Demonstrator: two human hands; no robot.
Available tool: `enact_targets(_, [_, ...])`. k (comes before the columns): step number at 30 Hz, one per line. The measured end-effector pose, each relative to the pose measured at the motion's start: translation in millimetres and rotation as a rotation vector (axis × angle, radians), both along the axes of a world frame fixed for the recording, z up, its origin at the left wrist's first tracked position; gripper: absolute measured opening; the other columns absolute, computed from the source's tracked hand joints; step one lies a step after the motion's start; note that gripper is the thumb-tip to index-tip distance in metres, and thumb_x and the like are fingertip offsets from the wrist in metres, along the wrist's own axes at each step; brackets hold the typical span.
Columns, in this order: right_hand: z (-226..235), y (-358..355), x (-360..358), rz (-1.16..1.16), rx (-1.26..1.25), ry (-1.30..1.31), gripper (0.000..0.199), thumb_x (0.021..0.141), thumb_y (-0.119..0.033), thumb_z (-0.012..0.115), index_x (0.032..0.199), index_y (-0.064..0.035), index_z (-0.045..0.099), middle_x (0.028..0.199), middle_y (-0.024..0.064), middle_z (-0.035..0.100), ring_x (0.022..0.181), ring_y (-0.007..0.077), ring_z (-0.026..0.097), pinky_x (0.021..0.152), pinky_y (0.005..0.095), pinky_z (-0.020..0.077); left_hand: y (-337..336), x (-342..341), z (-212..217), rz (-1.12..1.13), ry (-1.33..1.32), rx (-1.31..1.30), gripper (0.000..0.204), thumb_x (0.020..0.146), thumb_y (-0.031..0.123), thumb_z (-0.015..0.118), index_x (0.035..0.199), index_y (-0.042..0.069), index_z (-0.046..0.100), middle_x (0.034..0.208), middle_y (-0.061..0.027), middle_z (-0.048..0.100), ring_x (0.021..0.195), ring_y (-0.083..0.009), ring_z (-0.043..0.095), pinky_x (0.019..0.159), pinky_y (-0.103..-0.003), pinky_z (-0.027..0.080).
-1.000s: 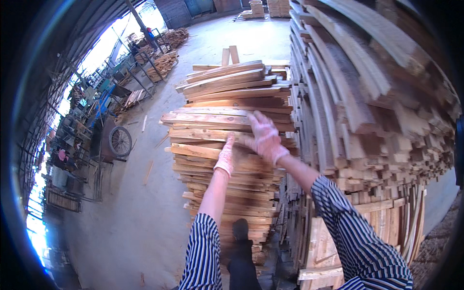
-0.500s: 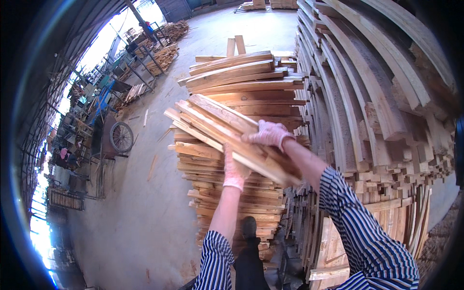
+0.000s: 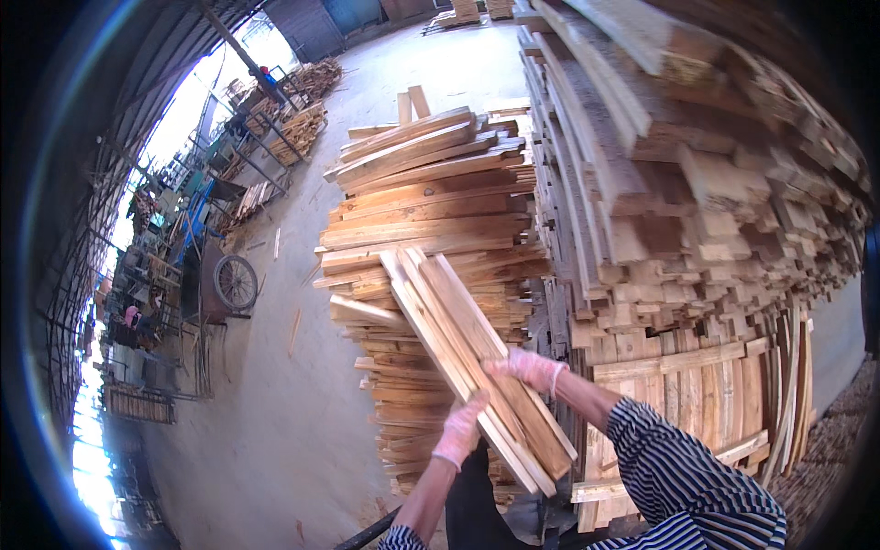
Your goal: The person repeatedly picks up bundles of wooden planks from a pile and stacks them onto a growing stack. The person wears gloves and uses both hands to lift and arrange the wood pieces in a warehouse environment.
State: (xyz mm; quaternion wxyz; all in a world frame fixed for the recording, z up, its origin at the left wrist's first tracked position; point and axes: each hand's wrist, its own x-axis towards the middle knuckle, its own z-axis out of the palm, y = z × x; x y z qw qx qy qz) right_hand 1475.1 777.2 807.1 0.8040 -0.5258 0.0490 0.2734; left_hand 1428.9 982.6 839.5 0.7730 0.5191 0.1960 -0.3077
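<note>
- Left hand (image 3: 461,429): gloved, raised, fingers closed under the bundle of planks (image 3: 472,353).
- Right hand (image 3: 530,368): gloved, gripping the bundle's upper face.
- Bundle: tilted, in front of the plank stack (image 3: 431,192).

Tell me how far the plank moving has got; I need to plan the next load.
Done: a bundle of planks is lifted clear of the plank stack. In hand: left hand under it, right hand on top. Left: most of the stack remains.
</note>
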Motion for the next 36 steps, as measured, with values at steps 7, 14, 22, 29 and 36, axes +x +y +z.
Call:
enact_targets(7, [43,-39,-139,-0.078,-0.058,-0.225,0.102,0.071,-0.034,0.095,0.152,-0.0025,0.041,0.137,0.0095,0.060,0.128,0.0186,0.053,0.110,0.0356,0.0427,-20,-133,55,-0.444,-0.600,0.588,0.050,0.099,0.033,0.067,0.132,-0.002,0.054,0.122,-0.0155,0.061,0.114,-0.0288,0.060,0.099,-0.043,0.050])
enact_targets(14, [163,-98,-227,-0.231,-0.412,-0.461,0.119,0.058,-0.038,0.099,0.153,-0.0065,0.036,0.136,0.0153,0.060,0.127,0.0223,0.057,0.107,0.0374,0.0471,-50,-165,76,-0.109,-0.930,0.724,0.088,0.080,0.033,0.086,0.145,-0.002,0.040,0.131,-0.0171,0.057,0.116,-0.0277,0.059,0.100,-0.041,0.051])
enact_targets(22, [204,-195,-301,-0.372,-0.625,-0.491,0.117,0.055,-0.037,0.100,0.149,-0.0064,0.039,0.132,0.0144,0.063,0.120,0.0251,0.063,0.105,0.0381,0.0504,-103,-161,-23,-0.950,-1.447,0.700,0.077,0.091,0.041,0.064,0.153,0.008,0.034,0.154,-0.0130,0.046,0.126,-0.0251,0.060,0.098,-0.040,0.055])
enact_targets(29, [66,-223,-312,-0.361,-0.669,-0.633,0.111,0.057,-0.032,0.099,0.148,-0.0071,0.041,0.135,0.0130,0.062,0.125,0.0232,0.060,0.108,0.0363,0.0483,-170,-172,-17,-1.140,-1.378,0.798,0.070,0.095,0.057,0.061,0.151,0.017,0.045,0.149,-0.0034,0.055,0.126,-0.0209,0.061,0.108,-0.040,0.047])
enact_targets(36, [148,-209,-297,-0.426,-0.729,-0.632,0.114,0.057,-0.050,0.096,0.148,-0.0043,0.045,0.135,0.0176,0.063,0.123,0.0262,0.062,0.105,0.0371,0.0497,-179,-179,128,-0.850,-1.412,0.732,0.061,0.076,0.043,0.089,0.124,0.010,0.070,0.122,-0.0102,0.072,0.113,-0.0272,0.068,0.100,-0.041,0.053])
